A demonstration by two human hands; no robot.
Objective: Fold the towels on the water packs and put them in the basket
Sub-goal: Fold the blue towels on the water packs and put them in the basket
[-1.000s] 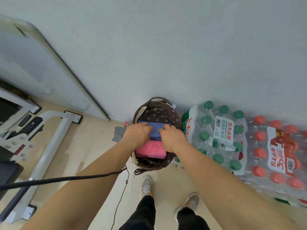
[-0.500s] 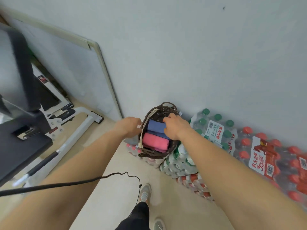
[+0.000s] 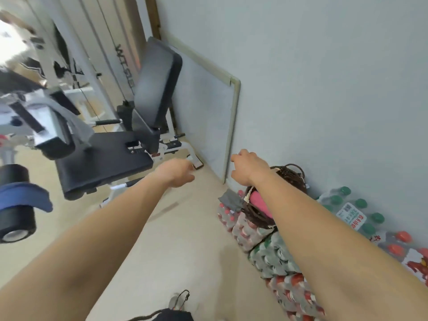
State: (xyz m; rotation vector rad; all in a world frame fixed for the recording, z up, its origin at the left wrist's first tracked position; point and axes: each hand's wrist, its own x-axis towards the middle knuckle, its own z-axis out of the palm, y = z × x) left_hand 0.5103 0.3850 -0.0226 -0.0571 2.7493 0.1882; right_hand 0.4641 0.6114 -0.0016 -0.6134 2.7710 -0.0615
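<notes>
Both empty, left hand (image 3: 177,172), right hand (image 3: 249,166), basket (image 3: 290,176)

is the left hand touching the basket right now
Apart. The head view shows the left hand held over the floor, with a wide strip of floor plainly visible between it and the basket.

"农夫山泉" label on water pack (image 3: 352,216)

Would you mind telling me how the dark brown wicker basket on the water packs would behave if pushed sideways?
The dark brown wicker basket would probably rock or tip, since it rests on the bumpy red-capped water bottle pack. It is likely light: only a soft pink towel shows inside.
</notes>
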